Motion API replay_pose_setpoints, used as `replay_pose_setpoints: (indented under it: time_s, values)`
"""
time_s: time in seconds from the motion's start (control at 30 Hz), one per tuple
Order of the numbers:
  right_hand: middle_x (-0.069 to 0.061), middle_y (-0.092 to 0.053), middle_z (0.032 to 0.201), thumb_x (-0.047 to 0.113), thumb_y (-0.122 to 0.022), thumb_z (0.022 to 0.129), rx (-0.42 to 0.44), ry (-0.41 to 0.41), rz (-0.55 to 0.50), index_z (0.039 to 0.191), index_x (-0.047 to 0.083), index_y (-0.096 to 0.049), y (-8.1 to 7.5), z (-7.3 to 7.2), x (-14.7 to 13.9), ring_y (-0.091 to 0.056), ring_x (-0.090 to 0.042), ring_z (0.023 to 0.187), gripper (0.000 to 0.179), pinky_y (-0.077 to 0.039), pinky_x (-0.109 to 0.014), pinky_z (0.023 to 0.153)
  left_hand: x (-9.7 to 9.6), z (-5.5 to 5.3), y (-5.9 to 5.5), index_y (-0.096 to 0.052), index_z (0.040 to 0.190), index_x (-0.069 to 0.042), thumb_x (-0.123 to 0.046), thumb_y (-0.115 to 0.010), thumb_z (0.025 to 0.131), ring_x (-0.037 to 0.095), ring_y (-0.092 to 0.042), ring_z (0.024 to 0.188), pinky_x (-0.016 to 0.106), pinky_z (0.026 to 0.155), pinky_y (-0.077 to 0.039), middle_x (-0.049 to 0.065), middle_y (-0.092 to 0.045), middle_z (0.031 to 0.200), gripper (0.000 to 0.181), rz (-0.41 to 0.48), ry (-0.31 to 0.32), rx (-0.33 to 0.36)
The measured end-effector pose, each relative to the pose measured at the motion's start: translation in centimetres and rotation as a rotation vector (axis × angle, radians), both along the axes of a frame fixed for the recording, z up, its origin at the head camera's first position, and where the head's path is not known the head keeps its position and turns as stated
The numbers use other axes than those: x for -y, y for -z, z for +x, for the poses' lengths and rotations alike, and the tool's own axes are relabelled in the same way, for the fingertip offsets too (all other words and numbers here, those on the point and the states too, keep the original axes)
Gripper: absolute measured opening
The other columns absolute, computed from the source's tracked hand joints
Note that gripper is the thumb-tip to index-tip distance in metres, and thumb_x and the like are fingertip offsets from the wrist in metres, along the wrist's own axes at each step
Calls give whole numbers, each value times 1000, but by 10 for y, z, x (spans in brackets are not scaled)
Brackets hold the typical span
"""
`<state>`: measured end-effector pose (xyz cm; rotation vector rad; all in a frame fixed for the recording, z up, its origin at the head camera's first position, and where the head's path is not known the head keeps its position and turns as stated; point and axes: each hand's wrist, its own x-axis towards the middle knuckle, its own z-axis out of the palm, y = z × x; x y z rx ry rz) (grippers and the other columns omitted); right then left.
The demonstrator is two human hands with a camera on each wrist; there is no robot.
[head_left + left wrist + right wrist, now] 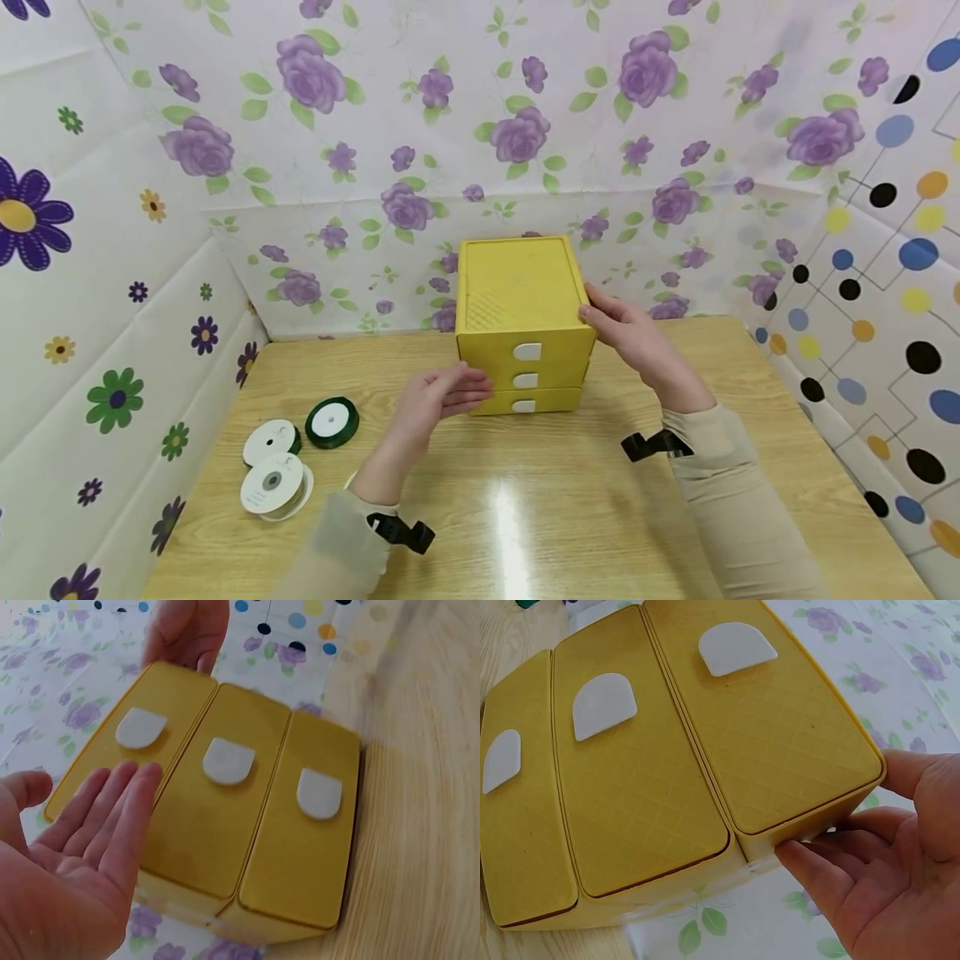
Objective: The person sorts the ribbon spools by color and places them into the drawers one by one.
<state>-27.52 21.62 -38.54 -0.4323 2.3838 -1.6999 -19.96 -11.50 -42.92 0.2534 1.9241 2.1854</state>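
A yellow three-drawer box (521,287) with white tabs stands on the table near the back wall, its drawer fronts toward me. My right hand (630,333) is at its right side. In the right wrist view the thumb (907,771) is at the top edge and the fingers (814,870) lie along the side wall. My left hand (435,396) is in front of the left part of the drawer fronts with straight fingers, palm turned inward and nothing held. Whether the left fingertips touch the box, I cannot tell.
Left on the wooden table (570,508) lie a dark green ribbon spool (332,422) and white-faced spools (272,483). A pale rim shows partly behind my left wrist. Patterned sheets (405,275) wall the table at the back and both sides.
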Motion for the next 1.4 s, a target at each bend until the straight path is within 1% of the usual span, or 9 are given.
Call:
replay_pose_setpoints:
  time_s: [0.07,0.13,0.27,0.4,0.53,0.63,0.9,1.2,1.4]
  values:
    - [-2,-21,176,47,-54,112,4,1,-3,171,16,-20,-1,0,0,-36,-27,156,75,-35,-49,125,-8,-1,2,-66,134,13,-32,-54,114,40,-68,125,53,112,-50,29,-68,135,50,19,80,30]
    - [-2,-21,176,45,-54,113,2,-1,-9,171,15,-20,-2,1,1,-35,-27,157,73,-34,-49,125,-17,-2,2,-61,141,14,-30,-55,113,43,-62,133,53,115,-46,31,-63,142,52,61,135,65]
    - [-5,-19,176,41,-53,114,4,-1,-24,171,11,-20,-3,1,2,-34,-28,157,71,-34,-48,126,-34,-3,2,-53,148,14,-26,-56,113,41,-56,140,44,115,-47,30,-57,150,53,163,181,158]
    - [-7,-19,176,38,-52,115,7,1,-33,170,9,-20,-4,2,2,-34,-28,157,70,-35,-47,125,-46,-8,0,-51,151,12,-29,-60,111,37,-57,141,35,111,-52,29,-55,152,58,208,183,240]
    - [-8,-18,177,38,-52,115,11,-1,-35,170,8,-19,-4,2,2,-34,-29,157,71,-35,-48,125,-52,-13,-2,-49,153,12,-35,-60,111,36,-57,141,35,110,-52,30,-54,153,64,222,177,283]
    - [-8,-19,176,40,-52,115,17,4,-33,170,9,-19,-3,2,2,-34,-29,157,72,-35,-48,125,-55,-17,-3,-50,152,12,-36,-60,111,36,-58,140,36,110,-52,31,-55,152,64,234,169,309]
    - [-7,-20,176,42,-53,114,23,16,-30,171,11,-20,-3,2,2,-35,-30,157,72,-34,-49,125,-62,-24,-5,-56,145,13,-39,-64,109,36,-65,132,37,108,-54,30,-63,142,64,238,138,319]
    - [-7,-21,176,41,-53,114,25,24,-32,171,11,-20,-3,1,1,-35,-30,157,71,-34,-49,125,-65,-29,-9,-63,138,11,-43,-67,107,32,-70,125,37,105,-56,25,-70,133,63,195,118,325]
    - [-8,-21,176,40,-53,114,21,15,-25,171,10,-19,-4,1,2,-34,-30,157,72,-33,-49,126,-66,-30,-10,-64,138,10,-46,-68,106,31,-71,123,42,109,-53,24,-71,132,65,149,110,314]
